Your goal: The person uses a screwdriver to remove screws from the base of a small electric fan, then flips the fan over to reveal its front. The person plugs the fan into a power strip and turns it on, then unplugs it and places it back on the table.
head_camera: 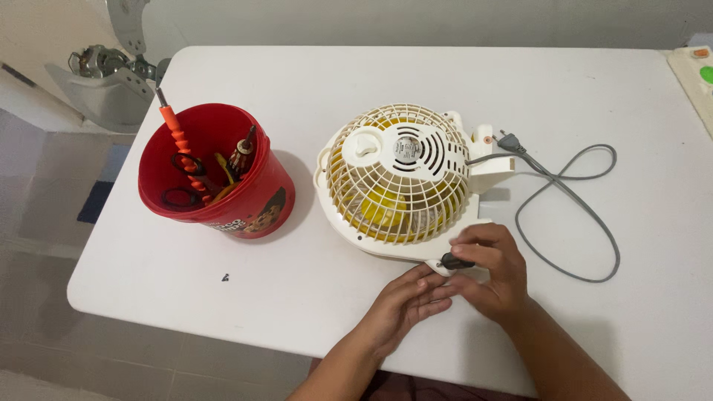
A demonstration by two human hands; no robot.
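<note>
White and rounded at the corners, the bench [297, 297] filled my view, tiled floor showing past its left edge. I saw my right hand [490, 271] at the near edge of the small cream fan [401, 178], fingers [475, 251] pinching a dark-handled tool [454, 261] against the fan's base, while my left hand [405, 304] lay flat beside it, fingers pressed together, steadying. I judged the tool tip might slip sideways, since the fan rested loosely, grille up. Its yellow blades showed through the cage; its grey cord [579, 215] looped off to the right. A red bucket [223, 186] of tools stood well left, a tiny dark screw [225, 278] near it.
</note>
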